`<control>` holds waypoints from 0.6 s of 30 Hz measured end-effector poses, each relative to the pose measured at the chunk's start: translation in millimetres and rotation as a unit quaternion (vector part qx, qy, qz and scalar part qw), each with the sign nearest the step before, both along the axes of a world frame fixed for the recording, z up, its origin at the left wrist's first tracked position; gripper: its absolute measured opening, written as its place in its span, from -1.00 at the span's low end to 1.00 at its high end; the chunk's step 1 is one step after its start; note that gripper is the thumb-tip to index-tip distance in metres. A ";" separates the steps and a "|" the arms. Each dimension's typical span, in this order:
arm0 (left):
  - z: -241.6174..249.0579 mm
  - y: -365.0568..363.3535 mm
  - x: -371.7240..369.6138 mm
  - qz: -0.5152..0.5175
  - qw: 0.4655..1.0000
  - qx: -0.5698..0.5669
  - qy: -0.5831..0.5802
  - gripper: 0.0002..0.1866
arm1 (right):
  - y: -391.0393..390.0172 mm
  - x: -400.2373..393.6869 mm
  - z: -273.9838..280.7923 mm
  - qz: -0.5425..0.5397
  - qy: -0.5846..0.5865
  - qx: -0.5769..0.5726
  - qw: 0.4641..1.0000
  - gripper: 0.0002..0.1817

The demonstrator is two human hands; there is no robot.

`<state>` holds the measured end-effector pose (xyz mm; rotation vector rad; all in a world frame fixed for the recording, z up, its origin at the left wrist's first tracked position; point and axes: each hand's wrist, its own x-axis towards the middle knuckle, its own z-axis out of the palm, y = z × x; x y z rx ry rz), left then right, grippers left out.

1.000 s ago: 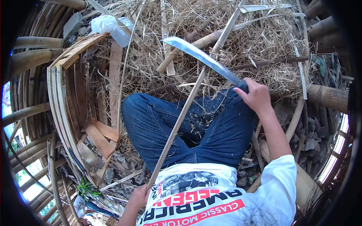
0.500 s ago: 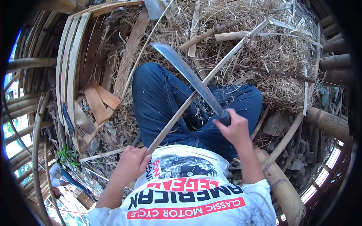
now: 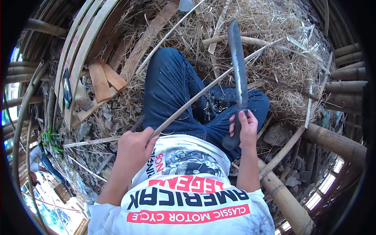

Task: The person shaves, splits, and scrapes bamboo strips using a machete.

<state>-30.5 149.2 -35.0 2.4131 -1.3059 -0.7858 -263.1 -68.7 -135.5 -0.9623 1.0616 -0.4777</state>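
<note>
My left hand is closed round the near end of a long split-bamboo strip, close to my waist. The strip runs up and right over my jeans, its far end lying over the heap of shavings. In my right hand is the dark handle of a machete, held over my right knee. Its long blade points away from me, nearly straight up in view, and crosses over the strip. Small shavings cling to the jeans between my legs.
A heap of curly bamboo shavings spreads ahead of me. Curved wooden slats and short wood pieces stand to the left. A thick bamboo pole lies at my right, near stones. Bamboo railings surround the spot.
The machete has swung from pointing up-left to nearly straight ahead, its blade now farther along the strip. My left hand still grips the strip; the head view has shifted slightly.
</note>
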 end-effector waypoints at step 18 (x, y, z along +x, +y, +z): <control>-22.3 20.3 14.7 0.021 0.996 -0.065 -0.063 -0.82 | -71.7 1.1 -4.5 -0.078 -0.008 0.125 0.989 -0.49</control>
